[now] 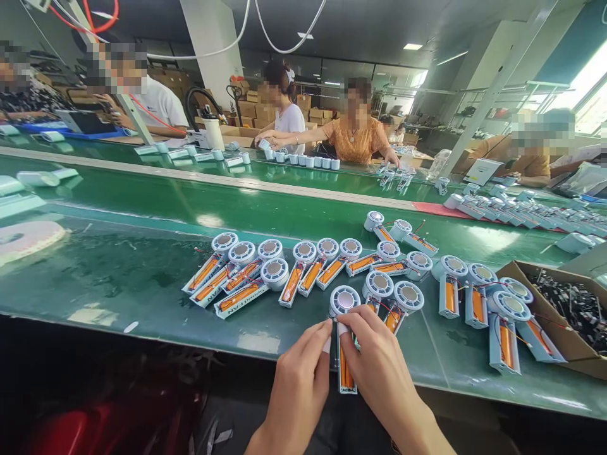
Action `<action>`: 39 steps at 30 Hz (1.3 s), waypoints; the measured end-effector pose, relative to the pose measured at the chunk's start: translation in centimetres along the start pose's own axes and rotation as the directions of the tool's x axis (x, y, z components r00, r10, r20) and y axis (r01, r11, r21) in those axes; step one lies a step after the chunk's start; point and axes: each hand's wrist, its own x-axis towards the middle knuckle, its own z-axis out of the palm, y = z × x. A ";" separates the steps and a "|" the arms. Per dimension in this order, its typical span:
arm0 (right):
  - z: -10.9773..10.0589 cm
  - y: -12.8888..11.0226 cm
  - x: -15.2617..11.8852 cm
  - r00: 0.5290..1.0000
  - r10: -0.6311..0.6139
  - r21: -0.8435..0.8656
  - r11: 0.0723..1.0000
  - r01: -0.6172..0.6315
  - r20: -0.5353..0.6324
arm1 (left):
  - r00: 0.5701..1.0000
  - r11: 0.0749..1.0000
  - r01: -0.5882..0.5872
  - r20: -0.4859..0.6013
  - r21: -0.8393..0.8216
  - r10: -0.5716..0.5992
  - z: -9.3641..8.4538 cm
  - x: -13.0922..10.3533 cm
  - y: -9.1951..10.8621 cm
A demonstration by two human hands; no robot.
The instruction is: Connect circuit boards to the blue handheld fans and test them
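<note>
At the bench's front edge lies a pale blue fan unit point(347, 373) with a round head and an orange strip in its open handle. My right hand point(379, 363) lies over its handle, fingers pinched together at the neck just below the round head. From the other side, my left hand point(301, 373) meets it there, thumb and fingers pressed together; what they pinch is too small to make out. Similar units with orange strips stand behind, such as one fan unit point(244, 297) at the left and another fan unit point(505, 344) at the right.
A cardboard box point(526, 278) of small dark parts sits at the right end of the green bench point(142, 297). Beyond runs a green conveyor point(180, 199). Several people work on the far side, including a person in an orange top point(358, 142).
</note>
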 end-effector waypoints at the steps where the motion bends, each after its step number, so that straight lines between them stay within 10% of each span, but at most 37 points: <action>1: 0.1 0.2 0.0 1.000 -0.003 0.029 1.000 0.003 -0.015 | 1.000 1.000 0.022 0.010 -0.021 -0.022 -0.1 0.1 0.0; 14: 1.0 0.0 -0.3 0.998 0.045 0.110 0.993 -0.041 -0.034 | 0.999 0.999 0.047 -0.008 -0.023 -0.047 0.7 -0.6 0.2; 23: -2.0 2.5 1.4 0.975 -0.051 0.419 0.907 -0.044 0.215 | 0.913 0.878 0.364 0.308 -0.310 -0.269 -2.2 1.6 -0.5; 39: -1.9 1.9 1.0 0.944 0.134 0.497 0.823 -0.275 0.301 | 0.928 0.913 0.313 0.287 -0.262 -0.236 -2.3 2.3 0.3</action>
